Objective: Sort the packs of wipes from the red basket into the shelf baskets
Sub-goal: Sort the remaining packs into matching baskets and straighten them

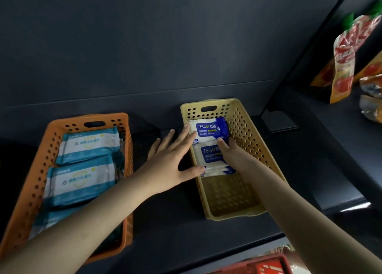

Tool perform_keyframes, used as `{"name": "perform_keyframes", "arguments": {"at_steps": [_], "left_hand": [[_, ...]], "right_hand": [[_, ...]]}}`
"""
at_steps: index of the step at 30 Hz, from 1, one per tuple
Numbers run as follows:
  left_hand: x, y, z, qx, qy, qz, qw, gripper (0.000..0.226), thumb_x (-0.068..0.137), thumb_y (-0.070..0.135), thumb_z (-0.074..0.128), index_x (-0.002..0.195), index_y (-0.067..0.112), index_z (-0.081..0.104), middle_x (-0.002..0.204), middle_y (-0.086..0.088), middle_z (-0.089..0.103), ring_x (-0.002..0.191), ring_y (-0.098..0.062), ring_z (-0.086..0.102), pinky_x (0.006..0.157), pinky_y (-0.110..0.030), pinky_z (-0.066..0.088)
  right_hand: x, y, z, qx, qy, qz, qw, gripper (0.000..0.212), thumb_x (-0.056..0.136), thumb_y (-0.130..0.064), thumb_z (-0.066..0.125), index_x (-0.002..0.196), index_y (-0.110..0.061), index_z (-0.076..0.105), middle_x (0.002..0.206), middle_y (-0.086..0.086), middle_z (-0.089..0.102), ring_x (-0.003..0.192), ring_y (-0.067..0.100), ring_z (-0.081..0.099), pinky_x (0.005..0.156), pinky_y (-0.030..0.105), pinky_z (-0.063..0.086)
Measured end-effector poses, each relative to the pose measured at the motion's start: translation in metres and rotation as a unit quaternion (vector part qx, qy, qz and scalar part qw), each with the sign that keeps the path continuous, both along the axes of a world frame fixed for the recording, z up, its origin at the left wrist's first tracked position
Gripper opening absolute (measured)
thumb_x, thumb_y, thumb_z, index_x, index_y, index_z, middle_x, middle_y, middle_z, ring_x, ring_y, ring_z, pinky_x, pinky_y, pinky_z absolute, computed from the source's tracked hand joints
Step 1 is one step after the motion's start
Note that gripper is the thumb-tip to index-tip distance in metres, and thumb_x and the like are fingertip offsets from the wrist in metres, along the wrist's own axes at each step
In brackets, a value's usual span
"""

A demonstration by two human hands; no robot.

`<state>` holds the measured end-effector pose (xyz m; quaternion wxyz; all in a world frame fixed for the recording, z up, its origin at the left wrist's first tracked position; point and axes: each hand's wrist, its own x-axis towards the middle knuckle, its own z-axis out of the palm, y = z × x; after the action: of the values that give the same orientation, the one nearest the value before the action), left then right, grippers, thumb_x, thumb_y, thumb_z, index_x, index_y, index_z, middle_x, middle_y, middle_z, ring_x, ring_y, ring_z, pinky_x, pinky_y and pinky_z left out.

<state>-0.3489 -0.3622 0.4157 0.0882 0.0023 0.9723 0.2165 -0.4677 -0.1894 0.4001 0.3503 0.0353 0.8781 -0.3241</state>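
Red basket (262, 264) cropped | right hand (233, 156) grips upper pack (207, 129), half-covers lower pack (208, 157)

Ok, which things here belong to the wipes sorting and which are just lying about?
Job: red basket, yellow basket, blue alcohol wipes gripped by the right hand, orange basket, teal wipe packs, left hand at the yellow basket's rim.
Lying about: red-and-orange pouches on the right-hand shelf.

Left arm: bare, stretched forward from the lower left.
Left hand (172, 160): palm down, fingers straight and spread, thumb out sideways (nothing held).
Right arm: bare, reaching in from the lower right.
Right hand (233, 153): grips a pack of wipes (207, 129), thumb on top.
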Motion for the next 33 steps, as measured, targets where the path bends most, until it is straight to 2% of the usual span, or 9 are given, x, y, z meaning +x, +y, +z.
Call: {"name": "perform_keyframes", "arguments": {"at_steps": [7, 12, 16, 18, 21, 22, 26, 29, 33], "left_hand": [[0.002, -0.002, 0.002, 0.018, 0.000, -0.001, 1.000, 0.092, 0.076, 0.082, 0.025, 0.148, 0.043, -0.017, 0.151, 0.024, -0.032, 0.142, -0.010, -0.025, 0.116, -0.044, -0.009], [0.002, -0.002, 0.001, 0.022, -0.004, 0.000, 1.000, 0.091, 0.077, 0.082, 0.026, 0.147, 0.045, -0.018, 0.149, 0.025, -0.034, 0.144, -0.014, -0.024, 0.118, -0.047, -0.008], [0.001, -0.002, -0.001, 0.025, -0.005, -0.001, 1.000, 0.091, 0.077, 0.081, 0.026, 0.146, 0.045, -0.020, 0.148, 0.026, -0.036, 0.144, -0.014, -0.024, 0.118, -0.047, -0.008], [0.001, -0.002, -0.001, 0.024, -0.007, -0.001, 1.000, 0.090, 0.078, 0.081, 0.026, 0.146, 0.045, -0.020, 0.148, 0.025, -0.037, 0.144, -0.014, -0.023, 0.117, -0.046, -0.008], [0.001, -0.002, -0.002, 0.027, -0.003, -0.002, 1.000, 0.091, 0.077, 0.082, 0.026, 0.146, 0.045, -0.021, 0.149, 0.025, -0.036, 0.145, -0.014, -0.022, 0.117, -0.046, -0.007], [0.001, -0.002, -0.002, 0.029, -0.003, -0.002, 1.000, 0.090, 0.077, 0.082, 0.026, 0.146, 0.045, -0.021, 0.149, 0.025, -0.036, 0.145, -0.014, -0.022, 0.117, -0.046, -0.007], [0.002, -0.002, -0.002, 0.033, 0.000, -0.001, 0.999, 0.090, 0.079, 0.080, 0.027, 0.146, 0.045, -0.021, 0.150, 0.024, -0.035, 0.145, -0.014, -0.021, 0.117, -0.045, -0.007], [0.003, -0.001, -0.001, 0.031, -0.002, 0.000, 1.000, 0.089, 0.077, 0.081, 0.025, 0.145, 0.046, -0.022, 0.148, 0.026, -0.036, 0.145, -0.013, -0.022, 0.118, -0.044, -0.007], [0.000, -0.001, -0.003, 0.037, -0.004, -0.004, 0.999, 0.089, 0.076, 0.082, 0.024, 0.142, 0.048, -0.026, 0.143, 0.029, -0.040, 0.145, -0.012, -0.023, 0.118, -0.044, -0.006]], "right_hand": [[-0.024, -0.008, -0.004, 0.039, 0.011, -0.049, 0.998, 0.073, 0.096, -0.062, 0.017, 0.149, -0.012, 0.022, 0.142, 0.018, 0.045, 0.129, 0.034, 0.045, 0.112, 0.050, 0.030], [-0.013, -0.009, -0.009, 0.059, -0.021, -0.022, 0.998, 0.072, 0.098, -0.059, 0.020, 0.153, -0.023, -0.008, 0.157, 0.017, 0.019, 0.141, 0.036, 0.027, 0.116, 0.050, 0.022], [-0.006, -0.003, -0.009, 0.101, -0.027, 0.000, 0.995, 0.066, 0.102, -0.049, 0.021, 0.153, -0.022, -0.012, 0.158, 0.018, 0.018, 0.143, 0.036, 0.025, 0.118, 0.048, 0.019], [-0.006, 0.001, -0.004, 0.105, 0.012, 0.035, 0.994, 0.065, 0.102, -0.049, 0.020, 0.154, -0.017, -0.003, 0.152, 0.021, 0.030, 0.138, 0.036, 0.035, 0.115, 0.049, 0.026], [-0.009, 0.005, 0.012, 0.075, 0.113, 0.090, 0.987, 0.058, 0.102, -0.049, 0.022, 0.142, -0.009, 0.033, 0.131, 0.018, 0.054, 0.118, 0.029, 0.055, 0.098, 0.041, 0.043], [-0.012, 0.005, 0.016, 0.053, 0.138, 0.092, 0.985, 0.053, 0.102, -0.047, 0.024, 0.137, -0.010, 0.038, 0.126, 0.015, 0.057, 0.112, 0.027, 0.057, 0.094, 0.039, 0.045], [-0.026, -0.006, 0.016, -0.028, 0.164, 0.081, 0.983, 0.043, 0.103, -0.042, 0.031, 0.135, -0.015, 0.039, 0.116, 0.008, 0.061, 0.091, 0.016, 0.059, 0.078, 0.033, 0.047], [-0.028, -0.010, 0.008, -0.080, 0.124, 0.035, 0.988, 0.039, 0.103, -0.043, 0.029, 0.131, -0.020, 0.043, 0.118, 0.006, 0.059, 0.091, 0.014, 0.057, 0.082, 0.034, 0.045], [-0.026, -0.015, 0.001, -0.137, 0.093, 0.023, 0.986, 0.035, 0.103, -0.045, 0.029, 0.131, -0.027, 0.040, 0.121, 0.006, 0.059, 0.104, 0.021, 0.061, 0.096, 0.045, 0.049]]}}
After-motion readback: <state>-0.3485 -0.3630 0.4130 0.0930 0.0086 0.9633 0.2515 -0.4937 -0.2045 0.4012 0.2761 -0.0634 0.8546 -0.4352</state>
